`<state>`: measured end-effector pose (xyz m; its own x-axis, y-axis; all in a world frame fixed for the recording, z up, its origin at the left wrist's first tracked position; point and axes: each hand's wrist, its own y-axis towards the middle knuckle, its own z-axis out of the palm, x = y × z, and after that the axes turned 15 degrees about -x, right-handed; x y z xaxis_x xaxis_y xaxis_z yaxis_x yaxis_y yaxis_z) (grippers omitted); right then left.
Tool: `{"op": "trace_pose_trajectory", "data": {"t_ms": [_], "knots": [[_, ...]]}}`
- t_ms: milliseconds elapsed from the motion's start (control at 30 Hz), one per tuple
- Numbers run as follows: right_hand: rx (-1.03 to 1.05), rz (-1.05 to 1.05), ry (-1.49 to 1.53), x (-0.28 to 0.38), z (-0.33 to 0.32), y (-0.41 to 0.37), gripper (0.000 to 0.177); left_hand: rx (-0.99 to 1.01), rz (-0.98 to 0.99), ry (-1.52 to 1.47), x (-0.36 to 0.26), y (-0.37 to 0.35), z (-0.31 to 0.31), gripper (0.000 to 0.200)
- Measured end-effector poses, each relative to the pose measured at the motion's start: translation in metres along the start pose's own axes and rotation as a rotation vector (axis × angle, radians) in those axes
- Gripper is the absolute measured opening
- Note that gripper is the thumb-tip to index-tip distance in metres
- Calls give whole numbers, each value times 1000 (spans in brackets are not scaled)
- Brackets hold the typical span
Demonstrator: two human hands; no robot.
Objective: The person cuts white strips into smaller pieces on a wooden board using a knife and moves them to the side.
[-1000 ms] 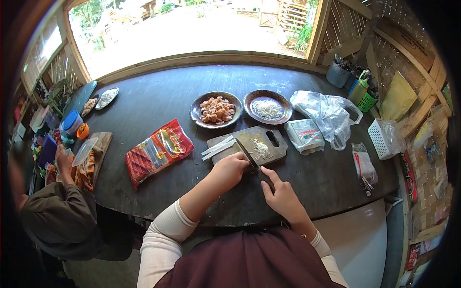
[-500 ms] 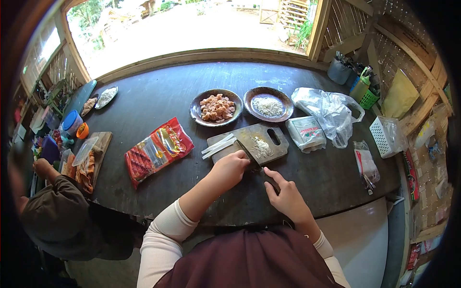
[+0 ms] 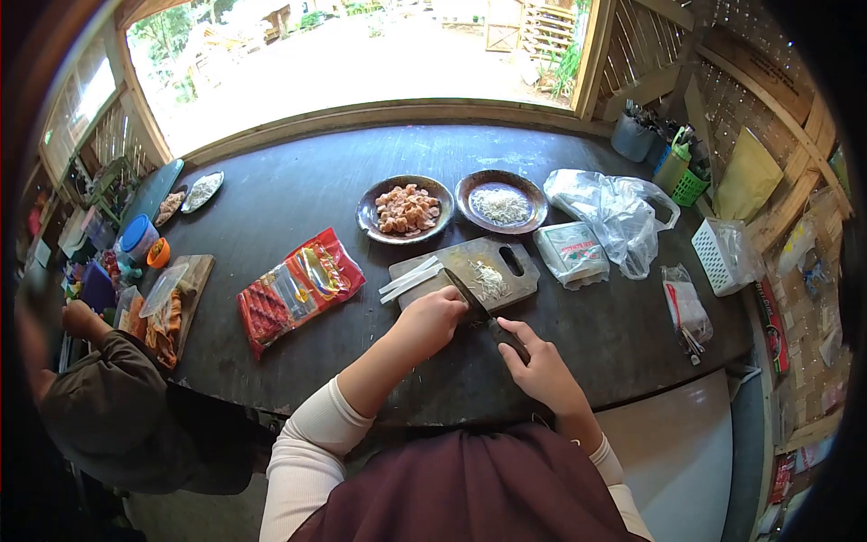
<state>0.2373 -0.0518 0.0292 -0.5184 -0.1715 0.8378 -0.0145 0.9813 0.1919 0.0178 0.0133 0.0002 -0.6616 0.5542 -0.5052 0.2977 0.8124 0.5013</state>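
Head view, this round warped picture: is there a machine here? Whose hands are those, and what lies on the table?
No machine: a person wears a camera on the head, looking forward and down, so you see that person's own arms, and the lens bends the edges. The right hand grips a knife, its blade lying on a wooden cutting board beside a heap of pale shreds. The left hand is curled at the board's near edge; whether it holds anything is hidden. Two pale strips lie on the board's left end. Behind stand a bowl of orange chunks and a bowl of white shreds; a red packet lies left on the dark table. At far left a second person is beside another board.
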Motion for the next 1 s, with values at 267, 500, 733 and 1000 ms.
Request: {"op": "trace_pose_trajectory", "data": {"t_ms": [267, 500, 733, 1000], "knots": [[-63, -11, 40, 1, 3, 1, 39, 26, 30, 9, 4, 0, 0, 25], [3, 23, -1, 10, 1, -2, 39, 25, 14, -18, 3, 1, -1, 25], [10, -105, -103, 2, 7, -2, 39, 13, 23, -7, 4, 1, -1, 20], [-10, -189, -186, -7, 12, 3, 40, 12, 26, -12, 4, 1, -1, 19]]}}
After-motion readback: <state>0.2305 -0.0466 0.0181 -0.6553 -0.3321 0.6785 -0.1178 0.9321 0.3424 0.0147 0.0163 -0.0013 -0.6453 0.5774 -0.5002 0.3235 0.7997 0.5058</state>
